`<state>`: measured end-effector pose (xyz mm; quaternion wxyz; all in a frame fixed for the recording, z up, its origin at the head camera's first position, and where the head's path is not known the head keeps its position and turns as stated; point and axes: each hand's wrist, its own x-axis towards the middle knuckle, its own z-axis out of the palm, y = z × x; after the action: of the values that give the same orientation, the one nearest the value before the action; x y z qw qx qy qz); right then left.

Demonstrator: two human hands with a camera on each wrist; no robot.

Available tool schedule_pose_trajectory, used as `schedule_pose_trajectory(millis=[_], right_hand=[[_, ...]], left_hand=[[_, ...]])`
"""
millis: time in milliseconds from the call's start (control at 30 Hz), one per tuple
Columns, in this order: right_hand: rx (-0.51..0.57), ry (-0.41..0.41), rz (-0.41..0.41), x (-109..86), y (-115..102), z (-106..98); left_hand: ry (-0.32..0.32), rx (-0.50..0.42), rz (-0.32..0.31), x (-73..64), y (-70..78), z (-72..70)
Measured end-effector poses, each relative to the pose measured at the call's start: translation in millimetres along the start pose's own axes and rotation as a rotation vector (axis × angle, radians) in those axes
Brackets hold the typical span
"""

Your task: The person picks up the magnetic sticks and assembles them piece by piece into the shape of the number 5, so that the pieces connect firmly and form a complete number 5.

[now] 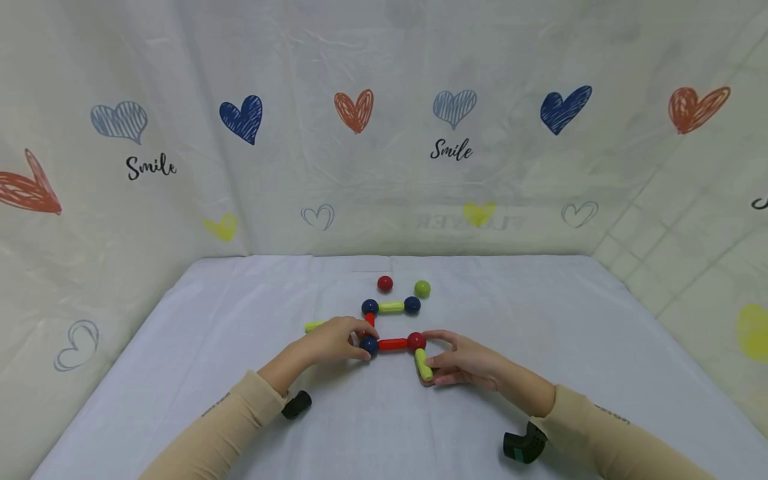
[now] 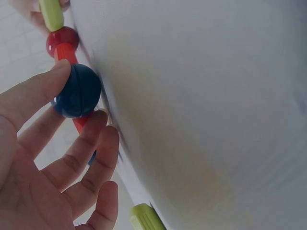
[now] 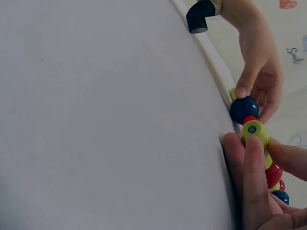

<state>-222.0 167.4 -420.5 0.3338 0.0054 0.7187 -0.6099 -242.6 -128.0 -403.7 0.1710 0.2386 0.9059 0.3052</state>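
Observation:
My left hand (image 1: 339, 339) holds a dark blue ball (image 2: 79, 91) between thumb and fingers. From that ball a red rod (image 1: 393, 344) runs right to a red ball (image 1: 417, 341), and another red rod (image 1: 370, 321) leads back to a second blue ball (image 1: 369, 307). A yellow-green rod (image 1: 391, 307) joins this one to a third blue ball (image 1: 412, 305). On the right, my right hand (image 1: 471, 363) pinches a yellow-green rod (image 1: 423, 367) whose far end meets the red ball. The rod's near end (image 3: 252, 129) shows a round metallic tip.
A loose red ball (image 1: 385, 284) and a green ball (image 1: 423, 288) lie behind the joined pieces. Another yellow-green rod (image 1: 313, 327) lies left, partly behind my left hand. White cloth (image 1: 540, 300) covers the table. Black wrist devices (image 1: 525, 445) hang below both sleeves.

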Motion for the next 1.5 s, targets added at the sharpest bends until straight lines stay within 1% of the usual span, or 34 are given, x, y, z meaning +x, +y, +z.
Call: schedule_pose_trajectory(millis=[233,467,567,633,700,767,867,933,1000,1100,1167,1300,1500], right_hand=[[-0.074,-0.085,-0.058,4.3,-0.4,-3.7],[-0.109,-0.155,-0.070,7.4,-2.4,-7.0],[-0.134,-0.176,-0.068,8.1,-4.1,-7.8],[-0.152,-0.185,-0.062,9.0,-5.4,-7.8],[-0.167,-0.193,-0.053,10.2,-7.0,-8.0],[-0.184,-0.201,-0.047,11.5,-8.7,-8.3],[-0.196,-0.210,-0.042,13.4,-10.7,-9.6],[-0.204,-0.213,-0.039,14.2,-11.9,-10.6],[-0.209,-0.218,-0.034,15.2,-12.5,-11.6],[-0.211,-0.229,-0.028,17.3,-12.3,-12.3],[-0.213,-0.238,-0.028,19.3,-12.0,-12.8],[-0.218,-0.254,-0.045,22.0,-12.4,-14.9],[-0.206,-0.266,-0.045,23.4,-12.6,-18.3]], left_hand=[[-0.003,-0.001,-0.006,-0.2,1.2,0.7],[0.002,0.000,-0.004,-0.9,1.4,1.1],[-0.005,0.001,-0.010,-2.3,2.0,-0.5],[-0.008,0.006,-0.016,-3.8,2.3,-4.0],[0.005,0.009,-0.024,-5.0,3.1,-10.6],[0.039,0.013,-0.034,-5.2,4.7,-19.6],[0.109,0.016,-0.044,-1.5,7.8,-34.5],[0.147,0.017,-0.042,3.3,9.4,-42.4],[0.170,0.018,-0.038,9.3,10.9,-48.6],[0.190,0.020,-0.041,19.4,11.8,-53.0],[0.203,0.022,-0.056,26.8,12.2,-54.4],[0.238,0.017,-0.091,46.7,9.5,-51.8],[0.235,0.060,-0.124,79.4,5.0,-44.3]])
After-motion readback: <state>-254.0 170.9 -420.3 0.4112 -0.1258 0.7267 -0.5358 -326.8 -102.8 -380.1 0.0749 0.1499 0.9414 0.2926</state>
